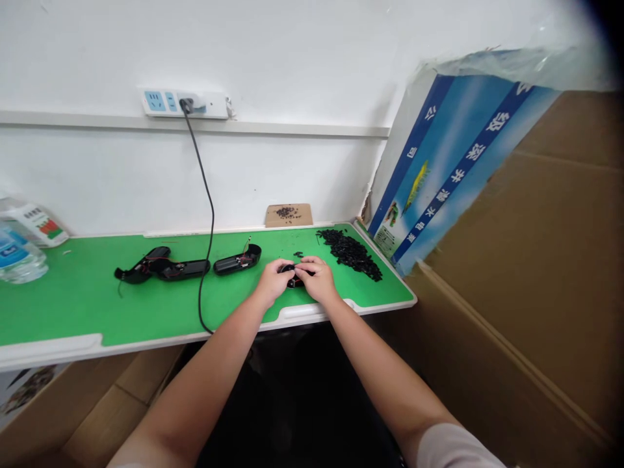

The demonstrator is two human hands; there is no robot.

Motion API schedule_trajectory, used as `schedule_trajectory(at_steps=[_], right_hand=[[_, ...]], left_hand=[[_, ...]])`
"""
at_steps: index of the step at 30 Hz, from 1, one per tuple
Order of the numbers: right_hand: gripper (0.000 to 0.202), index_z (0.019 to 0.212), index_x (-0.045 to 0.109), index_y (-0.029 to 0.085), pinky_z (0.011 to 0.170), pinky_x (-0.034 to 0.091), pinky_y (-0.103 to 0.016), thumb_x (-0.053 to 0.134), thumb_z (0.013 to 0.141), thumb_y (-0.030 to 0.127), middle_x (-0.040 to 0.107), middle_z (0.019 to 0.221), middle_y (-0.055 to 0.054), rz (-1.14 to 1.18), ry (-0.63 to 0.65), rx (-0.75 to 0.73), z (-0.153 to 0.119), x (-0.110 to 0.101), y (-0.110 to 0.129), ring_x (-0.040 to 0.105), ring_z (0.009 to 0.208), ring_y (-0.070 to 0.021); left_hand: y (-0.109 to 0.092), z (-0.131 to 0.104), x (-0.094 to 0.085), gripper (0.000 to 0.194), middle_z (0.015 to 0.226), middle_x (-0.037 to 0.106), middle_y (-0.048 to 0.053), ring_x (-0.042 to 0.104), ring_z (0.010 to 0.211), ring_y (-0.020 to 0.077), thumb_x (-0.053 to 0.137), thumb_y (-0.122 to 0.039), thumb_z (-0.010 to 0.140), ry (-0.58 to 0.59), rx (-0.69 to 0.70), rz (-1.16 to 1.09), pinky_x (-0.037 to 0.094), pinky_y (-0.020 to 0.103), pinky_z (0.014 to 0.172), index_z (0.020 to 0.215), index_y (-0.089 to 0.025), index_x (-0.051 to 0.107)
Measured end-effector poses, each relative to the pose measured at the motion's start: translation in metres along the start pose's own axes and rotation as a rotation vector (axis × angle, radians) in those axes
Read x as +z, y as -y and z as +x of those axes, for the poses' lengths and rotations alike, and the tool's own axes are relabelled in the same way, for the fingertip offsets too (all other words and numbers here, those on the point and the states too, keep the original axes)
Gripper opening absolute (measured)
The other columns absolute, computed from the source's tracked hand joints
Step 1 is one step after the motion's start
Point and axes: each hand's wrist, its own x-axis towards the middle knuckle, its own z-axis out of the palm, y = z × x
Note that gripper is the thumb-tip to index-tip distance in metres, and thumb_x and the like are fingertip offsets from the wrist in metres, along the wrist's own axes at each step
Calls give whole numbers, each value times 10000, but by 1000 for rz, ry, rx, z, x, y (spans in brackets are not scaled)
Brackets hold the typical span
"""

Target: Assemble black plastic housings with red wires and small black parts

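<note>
**Both hands worked a wired black casing near the table's front edge**

Left hand (271,285) gripped the black casing (293,284) from its left side; right hand (318,279) grasped it from the right, thumb and fingers bent over the top. Neither was free. Fingertip contact was partly covered, so couldn't tell if a smaller piece was pinched too. Casing sat on the green mat (156,315), right of table centre; a bit of reddish wire showed between the hands.

Handling, my judgement: left hand best served as a steady clamp, with right fingers doing the fine work. Wire needed to lie clear of any edge that could nip it; light, even thumb pressure looked safer than a hard push. Bracing against the mat would have helped stop slips.

Around: loose black bits (298,254) just beyond the hands, pile of small black parts (350,252) to the right, cardboard piece (303,216) with dark specks by the wall. Open casing (237,261) with thin wires lay left of the hands; more wired casings (188,270) farther left, where the power cable (210,195) crossed the mat and could have snagged a sleeve or wire.
</note>
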Motion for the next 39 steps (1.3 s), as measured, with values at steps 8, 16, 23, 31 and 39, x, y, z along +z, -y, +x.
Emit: schedule_trajectory(at_steps=[8,16,23,31,39], right_hand=[[124,810,773,292,962,431,-400,654,782,312,723,973,-17,-86,89,52,2,-1,5,622,992,-216],[111,788,772,293,919,460,-360,663,761,292,735,946,-2,-89,98,70,4,-2,8,644,941,-196],[105,752,763,272,883,484,-337,659,746,273,740,901,1,-51,102,72,6,-2,7,664,917,-193],[324,1020,702,222,878,495,-360,693,701,271,733,982,-40,-111,66,140,7,-1,12,659,936,-226],[227,981,732,246,839,479,-357,592,830,343,725,988,-68,-413,202,-30,4,-6,29,626,957,-259]], left_hand=[[-26,22,-17,101,582,632,-7,550,575,152,641,-129,573,225,-4,454,441,271,605,653,-154,699],[-49,28,-12,58,680,681,72,616,704,237,697,-164,624,283,83,908,445,318,704,678,-181,710],[-56,29,-6,20,740,695,122,661,811,284,702,-194,652,292,109,1090,468,328,775,668,-181,698],[-59,30,-10,53,719,694,124,666,773,279,685,-207,675,289,135,1166,480,333,743,713,-181,711],[-59,27,-20,109,793,718,136,671,822,275,644,-225,715,293,161,1209,478,327,770,768,-180,728]])
